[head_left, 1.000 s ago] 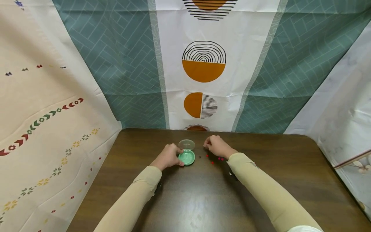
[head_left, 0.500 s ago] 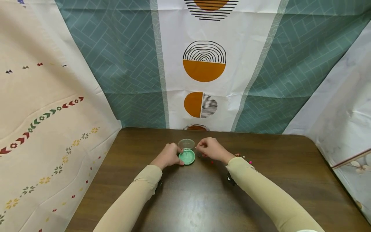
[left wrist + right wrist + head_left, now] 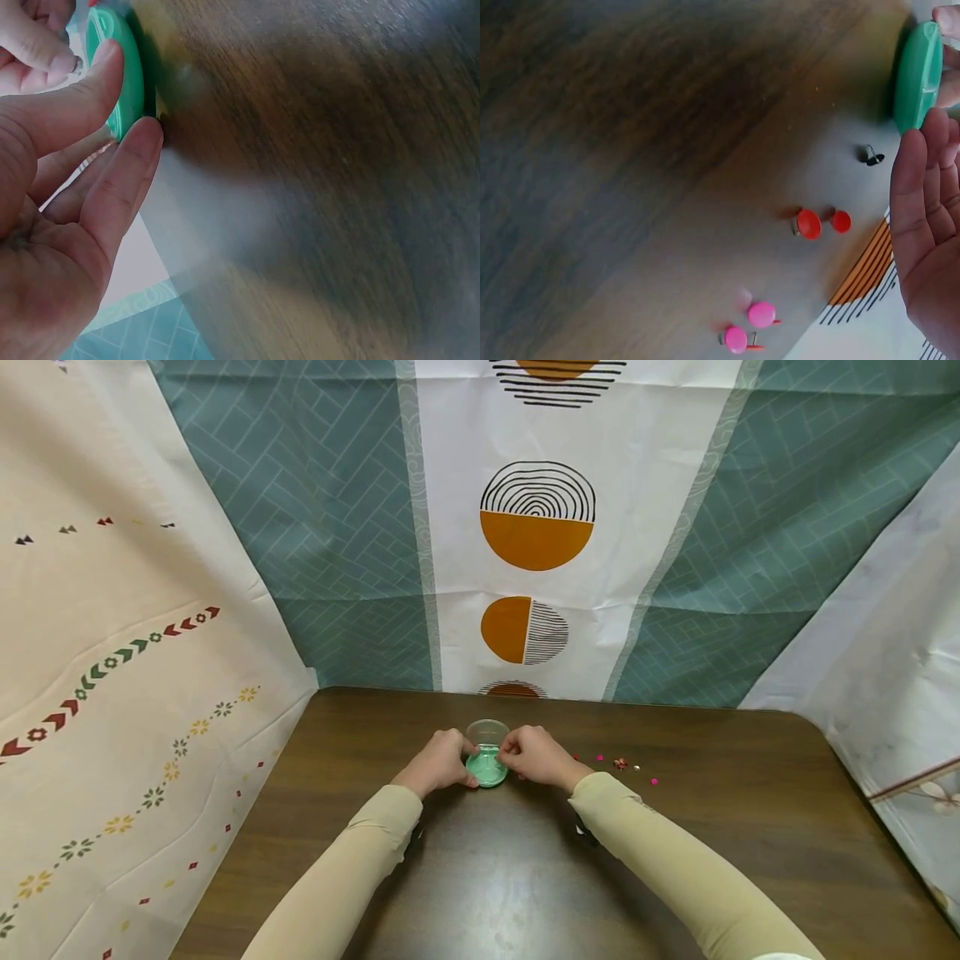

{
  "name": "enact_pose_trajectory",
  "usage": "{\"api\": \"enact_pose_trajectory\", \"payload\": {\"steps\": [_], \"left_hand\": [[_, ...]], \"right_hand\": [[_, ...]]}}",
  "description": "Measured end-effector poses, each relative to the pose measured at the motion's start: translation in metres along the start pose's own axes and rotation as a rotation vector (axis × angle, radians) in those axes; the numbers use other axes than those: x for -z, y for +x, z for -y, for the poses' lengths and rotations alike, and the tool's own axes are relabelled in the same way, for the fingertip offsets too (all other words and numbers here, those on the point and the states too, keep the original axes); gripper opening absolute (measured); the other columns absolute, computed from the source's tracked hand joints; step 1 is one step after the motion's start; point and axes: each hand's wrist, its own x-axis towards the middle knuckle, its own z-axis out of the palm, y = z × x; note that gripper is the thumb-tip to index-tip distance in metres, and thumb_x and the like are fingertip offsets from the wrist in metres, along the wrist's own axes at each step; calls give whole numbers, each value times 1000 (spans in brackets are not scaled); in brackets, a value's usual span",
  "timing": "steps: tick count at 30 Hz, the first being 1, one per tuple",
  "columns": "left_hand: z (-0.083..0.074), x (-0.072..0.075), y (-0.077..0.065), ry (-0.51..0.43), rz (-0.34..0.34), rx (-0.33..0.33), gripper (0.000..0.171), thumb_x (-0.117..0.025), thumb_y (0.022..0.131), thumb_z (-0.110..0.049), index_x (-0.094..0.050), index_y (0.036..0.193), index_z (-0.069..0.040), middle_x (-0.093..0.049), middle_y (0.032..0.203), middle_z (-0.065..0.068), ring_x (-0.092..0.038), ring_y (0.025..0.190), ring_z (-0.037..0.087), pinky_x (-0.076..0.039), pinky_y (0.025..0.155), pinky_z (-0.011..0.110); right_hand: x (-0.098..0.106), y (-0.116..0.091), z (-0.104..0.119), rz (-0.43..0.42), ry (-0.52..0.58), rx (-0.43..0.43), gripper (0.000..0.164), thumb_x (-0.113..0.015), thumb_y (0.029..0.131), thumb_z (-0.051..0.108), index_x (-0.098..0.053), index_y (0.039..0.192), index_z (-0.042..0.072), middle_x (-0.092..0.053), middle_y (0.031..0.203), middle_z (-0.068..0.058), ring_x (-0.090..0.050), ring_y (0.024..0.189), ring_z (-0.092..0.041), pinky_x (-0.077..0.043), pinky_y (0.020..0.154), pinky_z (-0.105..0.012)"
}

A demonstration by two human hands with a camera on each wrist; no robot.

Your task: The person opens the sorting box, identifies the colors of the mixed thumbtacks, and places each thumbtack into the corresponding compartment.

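Observation:
My left hand [image 3: 441, 762] grips the rim of a small round green case [image 3: 486, 772] between thumb and fingers. Its clear lid [image 3: 487, 727] stands raised at the back. Over the case's right side are the fingertips of my right hand [image 3: 538, 755]. The left wrist view shows a tiny dark stud [image 3: 77, 66] at the right thumb tip, mostly hidden by the fingers. Beside the case in the right wrist view lie a black stud [image 3: 874, 157], red studs [image 3: 808, 224] and pink studs [image 3: 762, 314], round-headed with thin posts.
Farther right on the brown wooden table [image 3: 495, 860] lie a reddish ornament [image 3: 620, 763], a small pale piece [image 3: 637, 767] and a pink piece [image 3: 654, 782]. Patterned cloth [image 3: 360, 568] hangs along the table's back edge, with more cloth at both sides.
My right hand has moved left from above the loose studs to the green case, uncovering small pieces on the right. The left hand keeps its grip on the case.

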Motion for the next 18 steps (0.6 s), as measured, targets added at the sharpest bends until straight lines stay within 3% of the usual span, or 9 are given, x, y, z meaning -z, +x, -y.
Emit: {"api": "enact_pose_trajectory", "payload": {"steps": [8,13,18], "left_hand": [[-2,1,-2,13,10,-30,57,-86,62,-31,-67,113,-12,-63,111,-1,-53,105,15,-42,83,25],[-4,0,-4,-13,5,-9,62,-83,64,-42,-66,114,-10,-62,112,2,-54,101,14,-43,80,26],[-6,-4,-5,-29,-30,6,62,-84,63,-39,-66,113,-7,-63,111,3,-55,99,14,-44,77,24]], "right_hand": [[-4,1,-1,-8,-58,10,13,-57,90,18,-68,83,14,-62,66,1,-54,48,-12,-46,50,-27],[-6,3,-1,-10,-96,20,15,-57,90,18,-68,80,15,-59,60,5,-53,48,-10,-45,49,-26],[-8,6,1,-15,-167,38,16,-59,88,18,-68,75,16,-55,58,12,-50,50,-7,-43,50,-24]]}}
